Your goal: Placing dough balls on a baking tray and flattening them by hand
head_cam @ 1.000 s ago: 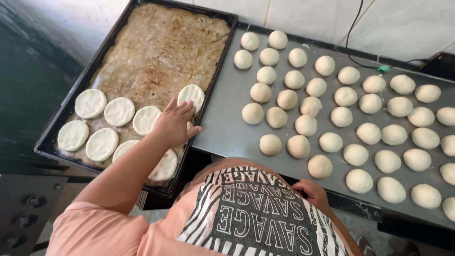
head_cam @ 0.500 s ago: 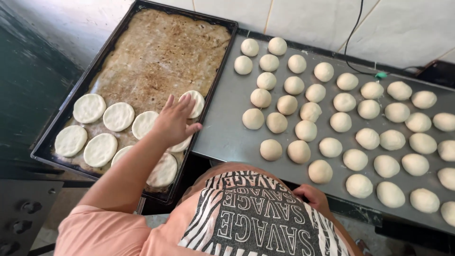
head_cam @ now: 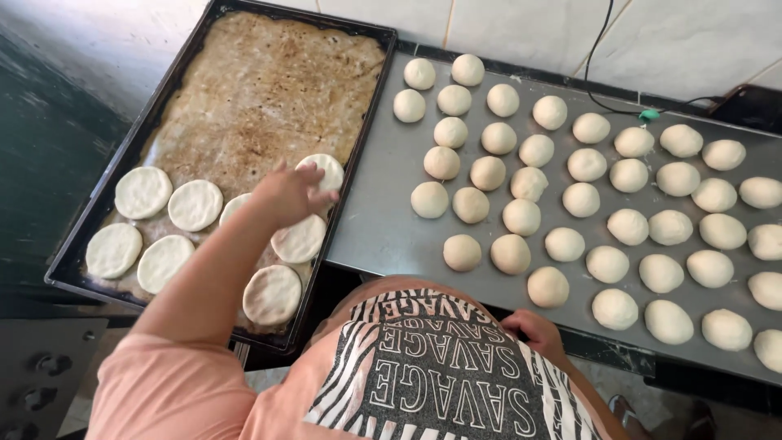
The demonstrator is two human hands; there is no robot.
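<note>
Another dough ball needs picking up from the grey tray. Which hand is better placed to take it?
Right, probably. The right hand rests at the near edge of the grey tray, close to the nearest dough ball. The left hand is over the flattened discs in the dark baking pan.

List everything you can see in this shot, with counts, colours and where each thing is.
Baking tray: one, black, brown-stained lining, left.
Flat dough discs: eight visible, pale, near end of the tray; one is partly hidden by the arm.
Metal sheet: one, grey, right of the tray.
Dough balls: about forty, cream, in rows on the sheet.
Cable: one, black with a green clip, along the tiled wall.
Shirt: pink with a striped print, bottom.
Left hand: fingers on a disc.
Right hand: at the sheet's near edge.
</note>
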